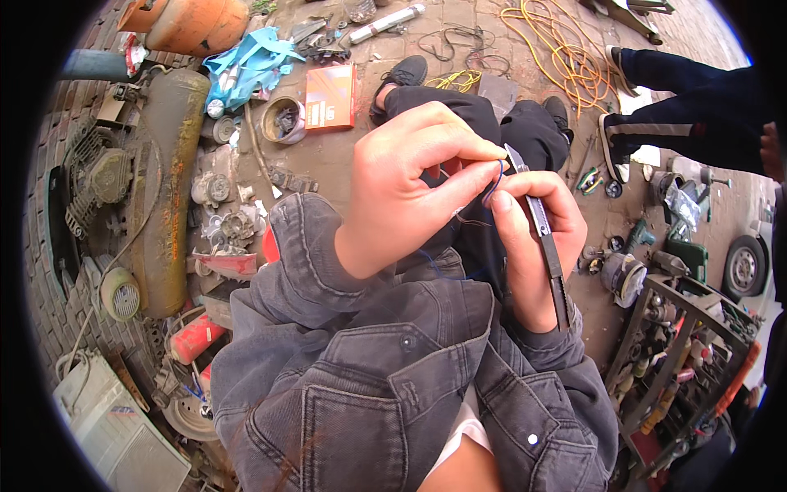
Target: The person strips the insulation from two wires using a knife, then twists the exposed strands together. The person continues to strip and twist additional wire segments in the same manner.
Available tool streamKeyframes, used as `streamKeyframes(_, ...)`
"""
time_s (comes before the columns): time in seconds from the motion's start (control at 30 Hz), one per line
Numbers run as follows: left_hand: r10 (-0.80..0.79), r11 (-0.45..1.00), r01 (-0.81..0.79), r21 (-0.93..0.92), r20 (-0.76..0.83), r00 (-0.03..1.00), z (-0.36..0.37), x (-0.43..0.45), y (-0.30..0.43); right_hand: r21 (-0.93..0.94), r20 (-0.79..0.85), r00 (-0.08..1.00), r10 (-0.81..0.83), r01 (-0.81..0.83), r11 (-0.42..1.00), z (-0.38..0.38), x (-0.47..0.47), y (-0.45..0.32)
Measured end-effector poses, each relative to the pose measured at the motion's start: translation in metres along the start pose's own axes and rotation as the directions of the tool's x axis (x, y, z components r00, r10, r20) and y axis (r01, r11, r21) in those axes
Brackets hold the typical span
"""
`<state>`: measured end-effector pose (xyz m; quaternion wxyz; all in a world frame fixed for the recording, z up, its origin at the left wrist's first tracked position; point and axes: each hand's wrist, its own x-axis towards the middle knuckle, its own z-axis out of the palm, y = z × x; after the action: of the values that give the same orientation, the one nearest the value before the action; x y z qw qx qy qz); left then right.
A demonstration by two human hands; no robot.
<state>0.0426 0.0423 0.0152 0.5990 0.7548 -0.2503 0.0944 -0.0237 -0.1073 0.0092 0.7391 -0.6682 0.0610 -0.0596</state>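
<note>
A thin blue wire (498,175) is pinched between the thumb and fingertips of my left hand (411,181). It loops down to the thumb of my right hand (544,230). A snap-off utility knife (551,261) lies across the right hand, held by its fingers, the bare blade pointing up and away from me beside the left fingertips. Whether the blade touches the wire cannot be told. More blue wire hangs over my lap below the hands. My dark-trousered legs (452,111) are beneath them.
An orange LED box (331,97) and a tin can (284,120) stand ahead on the left. A rusty gas cylinder (169,190) lies along the left wall. Yellow cable (562,52) coils ahead. Another person's legs (682,117) stand at right, near a metal rack (658,350) of tools.
</note>
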Motion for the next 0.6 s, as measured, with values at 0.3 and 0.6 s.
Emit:
streamKeyframes(0.3,0.068,0.993,-0.075,0.091,0.073,0.995,-0.009,0.003,0.003,0.046,0.06,0.998,-0.002,-0.001,0.999,0.0,0.006,0.002)
streamKeyframes(0.6,0.088,0.978,-0.074,0.194,-0.062,0.994,-0.003,-0.003,0.001,0.172,0.066,0.988,0.137,-0.147,0.974,0.011,0.005,0.005)
